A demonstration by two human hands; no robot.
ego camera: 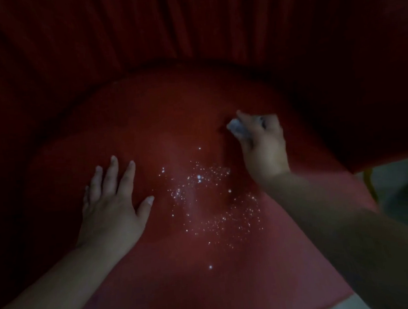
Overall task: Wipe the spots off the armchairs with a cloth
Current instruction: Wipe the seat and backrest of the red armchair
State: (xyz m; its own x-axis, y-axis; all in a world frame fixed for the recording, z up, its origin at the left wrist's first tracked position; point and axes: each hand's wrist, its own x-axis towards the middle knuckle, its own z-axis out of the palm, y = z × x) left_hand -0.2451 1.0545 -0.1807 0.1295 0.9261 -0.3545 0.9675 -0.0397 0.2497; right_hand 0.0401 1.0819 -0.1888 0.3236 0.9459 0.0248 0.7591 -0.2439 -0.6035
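A: Red velvet-like fabric was all we had under us, the armchair seat (160, 123), dim enough that we could not swear to the material. Nearest us on it sat the spots (209, 203), a scatter of pale flecks across the middle of the seat.

B: So how far along did we judge ourselves?

A: Barely begun, we thought. The whole cluster of flecks lay there unsmeared, and only this one armchair was in view, so we could say nothing of the others. All the wiping that we could see was left to do.

B: And our hands, taken from the spots outward?

A: Our left hand (111, 206) lay flat on the seat just left of the spots, fingers straight and spread, thumb pointing toward them, holding nothing. It looked to us like a brace on the cushion.

B: And the cloth?

A: Beyond the spots, toward the back of the seat and slightly right, our right hand (262, 144) had its fingers curled round the cloth (237, 128), a small pale wad poking out on the left side of the fist. Whether the wad touched the fabric we could not tell. Farthest off, behind all that, the pleated backrest (187, 27) rose dark red.
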